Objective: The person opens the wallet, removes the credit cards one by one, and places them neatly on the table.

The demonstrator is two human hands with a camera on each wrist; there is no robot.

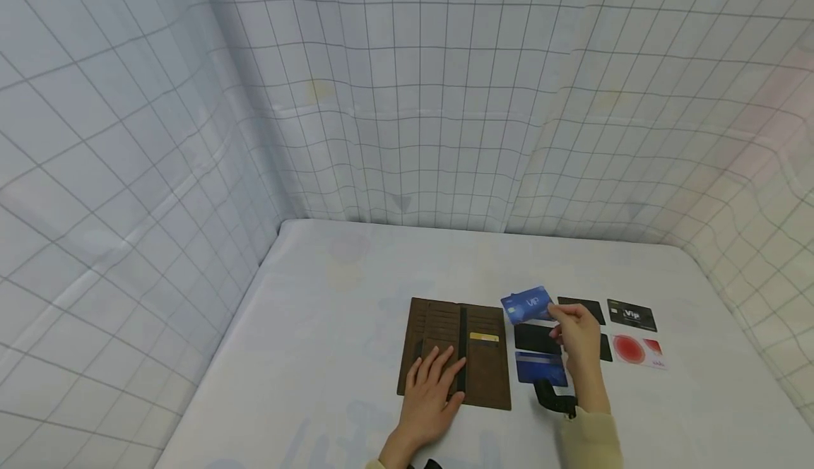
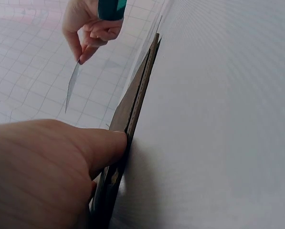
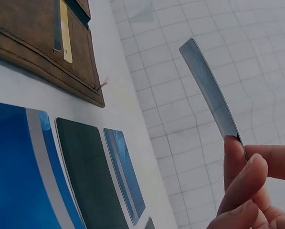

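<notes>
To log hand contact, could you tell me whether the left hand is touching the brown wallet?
Touching: the head view shows the left hand resting flat on the open brown wallet.

The left hand (image 1: 432, 391) lies palm down with fingers straight and spread, pressing flat, its forearm reaching in from the near edge. The right hand (image 1: 580, 342) is raised to the right of it, wrist bent upward, thumb and fingertips (image 3: 240, 176) pinching together while the other fingers curl loosely behind.
</notes>
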